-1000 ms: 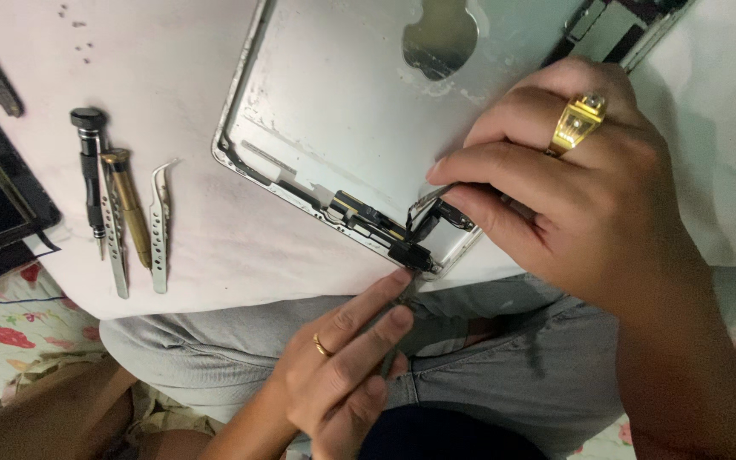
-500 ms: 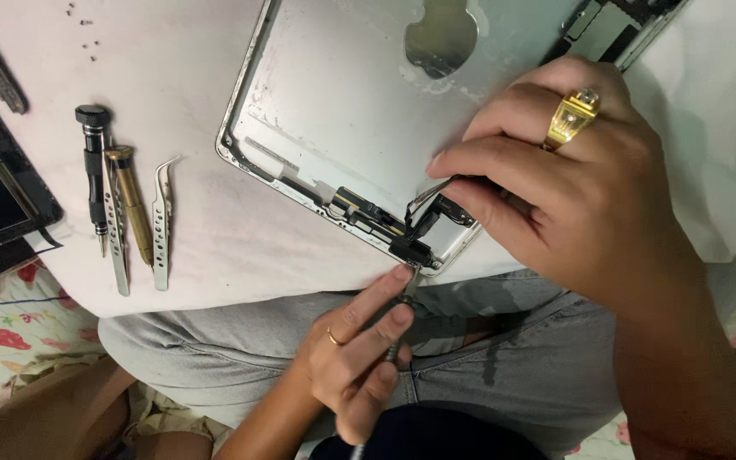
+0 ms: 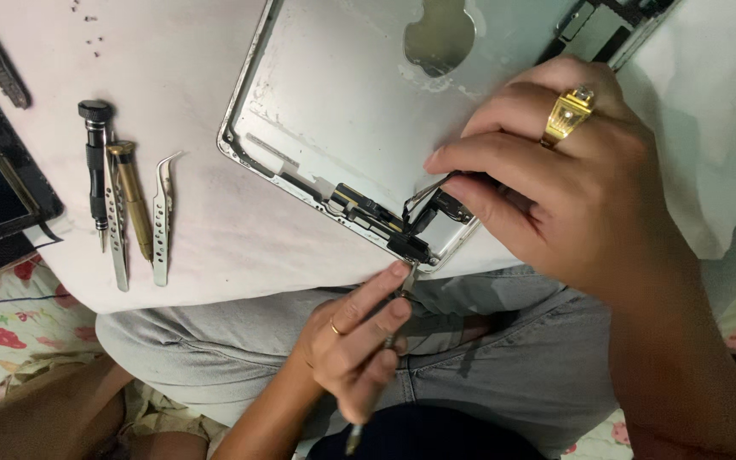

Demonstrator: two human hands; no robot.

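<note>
Tablet shell [image 3: 359, 111] pinned by right hand [image 3: 581, 196]; left hand [image 3: 351, 341] fingers pinching tool [image 3: 385, 349]; tweezers [image 3: 161, 217] nearby

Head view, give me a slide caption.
Left hand probes tablet shell corner with thin tool; right hand steadies it.

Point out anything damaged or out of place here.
The silver tablet shell is gutted, with grey residue smeared around its back cutout. Tiny loose screws lie scattered on the white cloth, far from the neatly lined-up tools.
</note>
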